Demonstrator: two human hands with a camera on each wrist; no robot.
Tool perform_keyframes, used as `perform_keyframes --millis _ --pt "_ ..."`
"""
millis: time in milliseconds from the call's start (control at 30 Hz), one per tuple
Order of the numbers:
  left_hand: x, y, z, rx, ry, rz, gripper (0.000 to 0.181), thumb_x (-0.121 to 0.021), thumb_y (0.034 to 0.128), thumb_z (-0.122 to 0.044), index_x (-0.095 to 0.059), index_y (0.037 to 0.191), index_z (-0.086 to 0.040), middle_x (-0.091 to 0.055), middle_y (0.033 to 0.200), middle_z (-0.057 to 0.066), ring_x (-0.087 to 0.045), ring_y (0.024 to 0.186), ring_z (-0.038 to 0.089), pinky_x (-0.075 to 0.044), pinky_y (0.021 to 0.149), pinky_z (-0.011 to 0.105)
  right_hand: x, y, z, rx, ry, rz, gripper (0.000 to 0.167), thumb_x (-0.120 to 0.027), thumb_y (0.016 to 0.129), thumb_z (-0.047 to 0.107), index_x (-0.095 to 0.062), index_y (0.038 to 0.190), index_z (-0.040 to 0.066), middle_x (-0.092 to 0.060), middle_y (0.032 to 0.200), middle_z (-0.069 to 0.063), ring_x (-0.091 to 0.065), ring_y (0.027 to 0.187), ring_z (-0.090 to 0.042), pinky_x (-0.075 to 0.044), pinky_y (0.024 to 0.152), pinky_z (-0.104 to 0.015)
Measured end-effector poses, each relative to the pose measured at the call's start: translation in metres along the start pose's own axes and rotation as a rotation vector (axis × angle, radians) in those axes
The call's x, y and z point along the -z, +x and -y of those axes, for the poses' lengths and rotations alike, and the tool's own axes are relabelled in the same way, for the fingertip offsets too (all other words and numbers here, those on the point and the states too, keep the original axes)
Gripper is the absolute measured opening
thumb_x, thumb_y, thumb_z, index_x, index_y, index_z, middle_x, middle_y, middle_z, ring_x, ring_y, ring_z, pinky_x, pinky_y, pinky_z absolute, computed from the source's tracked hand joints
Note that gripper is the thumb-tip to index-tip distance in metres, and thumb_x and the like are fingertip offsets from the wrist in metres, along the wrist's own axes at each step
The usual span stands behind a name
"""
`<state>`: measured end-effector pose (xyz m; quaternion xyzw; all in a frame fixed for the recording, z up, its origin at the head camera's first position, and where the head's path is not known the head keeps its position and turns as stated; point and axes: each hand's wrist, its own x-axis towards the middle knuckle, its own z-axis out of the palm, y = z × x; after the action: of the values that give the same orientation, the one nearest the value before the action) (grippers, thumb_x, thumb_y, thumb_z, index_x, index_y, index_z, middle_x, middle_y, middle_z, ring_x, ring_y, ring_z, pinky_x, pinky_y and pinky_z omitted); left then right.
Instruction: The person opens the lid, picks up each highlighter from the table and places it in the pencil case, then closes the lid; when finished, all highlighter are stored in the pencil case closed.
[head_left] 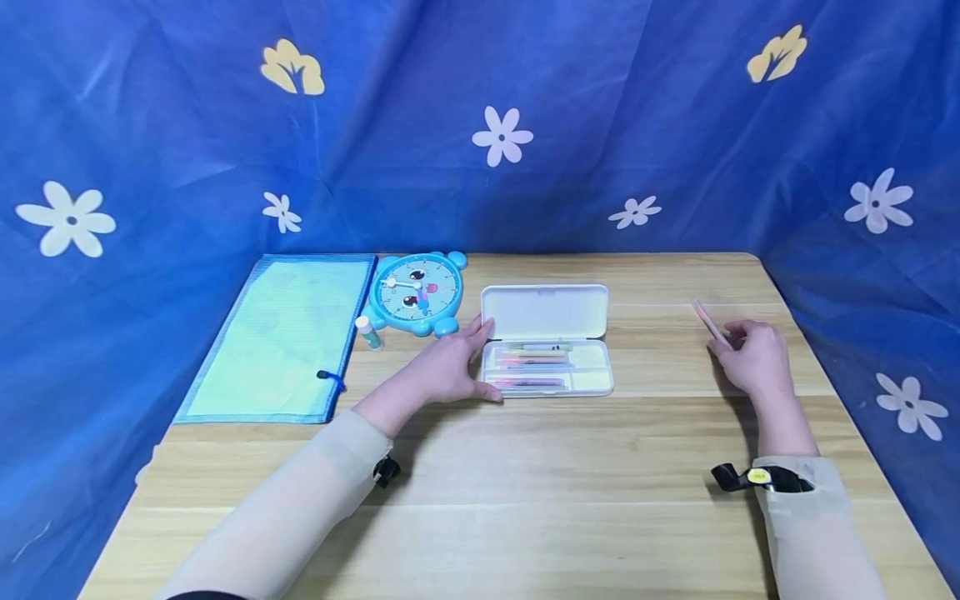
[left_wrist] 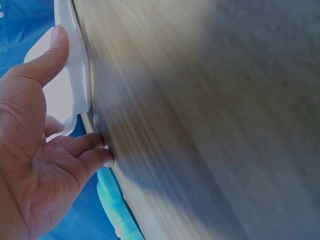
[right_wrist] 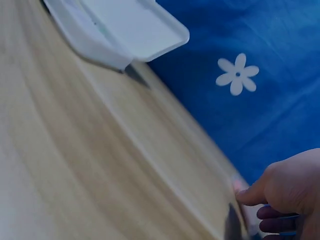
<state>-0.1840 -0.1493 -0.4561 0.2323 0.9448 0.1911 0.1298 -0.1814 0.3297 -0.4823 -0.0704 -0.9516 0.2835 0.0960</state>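
A white pencil case (head_left: 592,382) lies with its lid raised on the wooden table, several pens (head_left: 528,383) in its compartments. My left hand (head_left: 450,367) holds the case's left end, thumb at the front corner and fingers toward the hinge. In the left wrist view, the thumb (left_wrist: 55,52) lies along the case's white side (left_wrist: 79,75), while the other fingers bend near the tabletop. Well right of the case, my right hand (head_left: 753,358) pinches a pinkish pen (head_left: 708,321) between thumb and fingers. That pen's lower part is hidden by the hand (right_wrist: 295,185) in the right wrist view.
Left of the case sit a blue toy clock (head_left: 416,292) with a cartoon face and a small glue stick (head_left: 369,333). A light green zip folder (head_left: 277,342) lies farther left. Blue flowered cloth (head_left: 420,183) hangs behind the table and along its sides.
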Motion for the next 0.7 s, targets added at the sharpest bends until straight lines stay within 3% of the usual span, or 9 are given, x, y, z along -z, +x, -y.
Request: perform_keyframes --millis 100,400,700 --pt "0.000 0.000 0.000 -0.005 -0.001 -0.002 0.132 -0.092 0.0733 -0.063 -0.019 0.169 -0.009 -0.017 0.172 0.016 -0.035 0.150 0.044 -0.031 0.123 0.050 -0.006 0.000 -0.007 -0.022 -0.008 0.021 0.034 -0.070 0.099 0.013 -0.067 0.121 -0.013 -0.069 0.105 -0.029 -0.063 0.098 -0.046 -0.050 0.089 -0.060" --pt "-0.001 0.001 0.000 -0.015 0.000 -0.012 0.132 -0.092 0.0732 -0.062 -0.018 0.169 -0.008 -0.015 0.173 0.016 -0.037 0.149 0.044 -0.032 0.123 0.050 -0.011 -0.001 -0.006 -0.046 0.017 0.022 0.024 -0.061 0.103 0.007 -0.069 0.117 -0.010 -0.068 0.100 -0.024 -0.060 0.094 -0.041 -0.047 0.082 -0.050" --pt "-0.001 0.002 0.000 -0.011 -0.003 -0.006 0.133 -0.091 0.0734 -0.063 -0.016 0.169 -0.009 -0.012 0.173 0.015 -0.035 0.150 0.044 -0.033 0.122 0.050 -0.008 -0.007 0.018 0.112 0.070 -0.054 0.021 -0.065 0.101 0.005 -0.072 0.115 -0.010 -0.068 0.097 -0.024 -0.062 0.087 -0.037 -0.042 0.078 -0.043"
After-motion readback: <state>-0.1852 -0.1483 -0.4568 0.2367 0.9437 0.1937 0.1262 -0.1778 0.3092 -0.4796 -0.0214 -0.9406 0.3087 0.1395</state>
